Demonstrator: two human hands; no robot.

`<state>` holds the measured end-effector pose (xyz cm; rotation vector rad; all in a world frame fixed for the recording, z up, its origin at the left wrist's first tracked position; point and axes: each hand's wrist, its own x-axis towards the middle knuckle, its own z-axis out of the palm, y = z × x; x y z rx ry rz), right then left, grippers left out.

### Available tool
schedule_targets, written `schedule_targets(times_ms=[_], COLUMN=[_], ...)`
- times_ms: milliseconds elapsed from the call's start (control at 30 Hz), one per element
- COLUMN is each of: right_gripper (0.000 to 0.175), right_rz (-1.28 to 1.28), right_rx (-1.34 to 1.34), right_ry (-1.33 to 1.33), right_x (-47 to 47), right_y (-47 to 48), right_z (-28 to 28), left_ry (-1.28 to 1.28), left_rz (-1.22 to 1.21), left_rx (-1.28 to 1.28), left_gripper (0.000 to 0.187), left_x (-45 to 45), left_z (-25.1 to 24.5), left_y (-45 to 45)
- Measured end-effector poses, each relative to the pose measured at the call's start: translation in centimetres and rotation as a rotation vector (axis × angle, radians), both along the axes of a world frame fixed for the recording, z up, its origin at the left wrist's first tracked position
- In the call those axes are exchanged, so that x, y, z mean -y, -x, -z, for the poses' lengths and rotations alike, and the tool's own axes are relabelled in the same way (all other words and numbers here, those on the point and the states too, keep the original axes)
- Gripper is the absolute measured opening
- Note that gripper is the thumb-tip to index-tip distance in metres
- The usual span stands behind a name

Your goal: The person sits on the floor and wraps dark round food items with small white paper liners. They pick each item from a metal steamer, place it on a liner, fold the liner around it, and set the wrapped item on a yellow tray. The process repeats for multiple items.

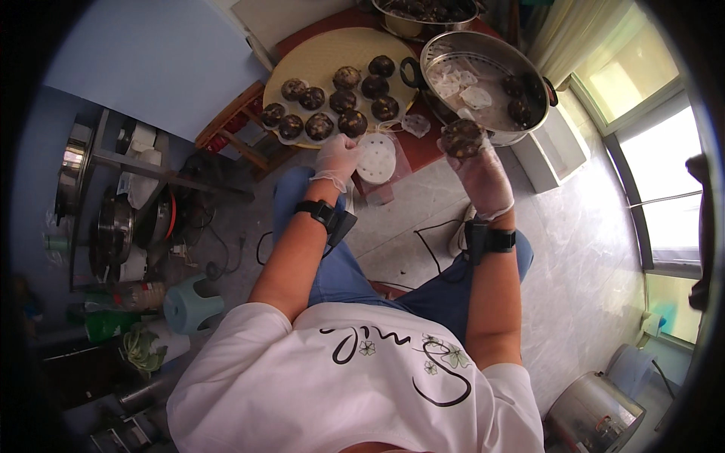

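Observation:
My right hand [486,178], in a clear disposable glove, holds a dark, speckled dough ball [463,139] up near the front of the steamer pot. My left hand [337,158], gloved the same way, has its fingertips together at the left edge of a stack of round, perforated paper steamer liners [378,157]. The stack lies on a clear plastic bag [401,164]. Just beyond that hand, several similar dark balls [343,101] rest on a round, yellowish woven tray [323,48]. Some sit on pale liners.
At the right, a steel steamer pot [541,122] with black handles contains used-looking liners [476,97] and dark balls [518,110]. Another filled steel pan [425,25] stands behind. A wooden stool [229,122] is left of the tray; black cables [427,243] hang between my legs.

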<state>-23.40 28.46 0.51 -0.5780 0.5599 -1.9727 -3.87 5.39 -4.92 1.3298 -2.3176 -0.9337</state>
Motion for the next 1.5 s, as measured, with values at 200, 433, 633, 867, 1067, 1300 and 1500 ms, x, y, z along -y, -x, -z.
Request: schedule_targets(times_ms=[200, 433, 633, 867, 1067, 1300, 1500], right_gripper=[0.080, 0.068, 0.062, 0.063, 0.061, 0.064, 0.065], right_rz=[-0.072, -0.100, -0.127, -0.016, 0.127, 0.168, 0.202], right_rx=[-0.089, -0.083, -0.075, -0.188, -0.392, -0.416, -0.416], right_ry=[-0.017, -0.022, -0.002, -0.164, -0.344, -0.339, -0.348], right_x=[0.8, 1.2, 1.4, 2.1, 3.1, 3.3, 3.5], right_y=[-1.2, -1.5, -1.8, -3.1, -4.5, -4.7, -4.9], right_z=[-0.4, -0.1, 0.2, 1.6, 2.3, 2.4, 2.6], left_ry=[0.110, 0.089, 0.103, -0.262, -0.527, -0.501, -0.693], left_rz=[-0.055, -0.033, -0.034, -0.022, 0.149, 0.214, 0.196], left_rx=[-0.091, 0.004, -0.133, -0.656, -0.931, -0.829, -0.870], left_gripper=[0.021, 0.023, 0.020, 0.009, 0.009, 0.007, 0.009], left_x=[0.3, -0.5, 0.0, -0.7, -5.5, -7.1, -8.6], left_z=[1.1, 0.4, 1.2, -0.9, -5.0, -5.7, -6.6], left_y=[0.2, 0.2, 0.4, 0.5, 1.1, 2.1, 2.4])
